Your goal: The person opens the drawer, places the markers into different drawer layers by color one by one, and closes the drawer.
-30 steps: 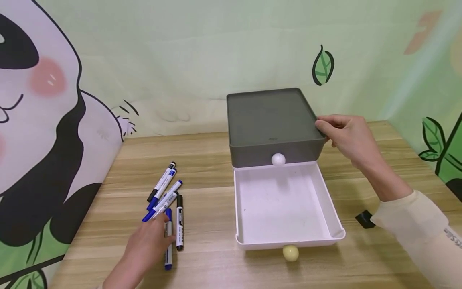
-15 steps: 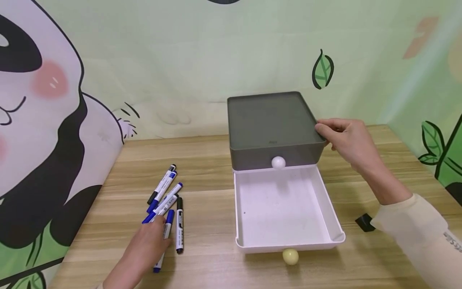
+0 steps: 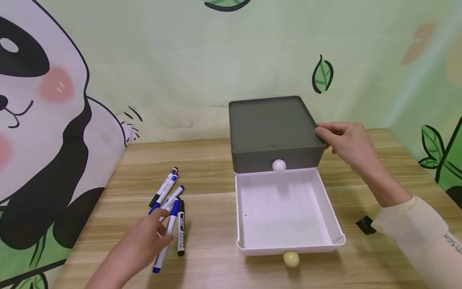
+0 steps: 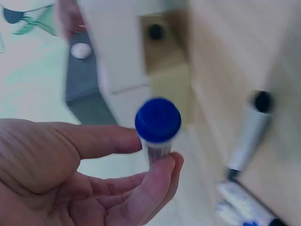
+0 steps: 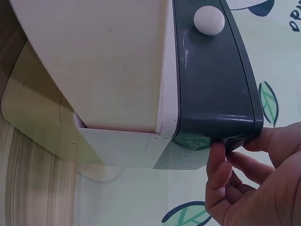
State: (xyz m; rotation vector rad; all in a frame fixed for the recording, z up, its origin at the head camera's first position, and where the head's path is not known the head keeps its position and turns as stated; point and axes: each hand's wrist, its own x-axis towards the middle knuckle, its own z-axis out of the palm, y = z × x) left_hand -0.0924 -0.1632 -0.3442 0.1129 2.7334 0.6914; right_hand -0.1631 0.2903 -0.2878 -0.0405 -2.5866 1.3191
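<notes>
My left hand (image 3: 142, 241) pinches a white marker with blue ends (image 3: 171, 224) between thumb and fingers. In the left wrist view the marker's blue end (image 4: 159, 120) points at the camera, and it stands off the table. My right hand (image 3: 351, 144) grips the right side of the dark grey top unit (image 3: 272, 124) of a drawer box, thumb on the upper rim. Fingers of the right hand (image 5: 218, 165) also touch its side in the right wrist view. Below it, a white drawer (image 3: 278, 212) with a yellow knob (image 3: 291, 259) is pulled out.
A black-capped marker (image 3: 181, 230) lies right of my left hand. Several more markers (image 3: 164, 186) lie in a loose group beyond it. A small black object (image 3: 366, 225) sits by my right sleeve. A printed panda backdrop (image 3: 187, 60) stands behind the wooden table (image 3: 202, 160).
My left hand took hold of the blue-capped marker, which swung from lying straight to slanted and has come up off the table. The right hand has kept its grip on the box.
</notes>
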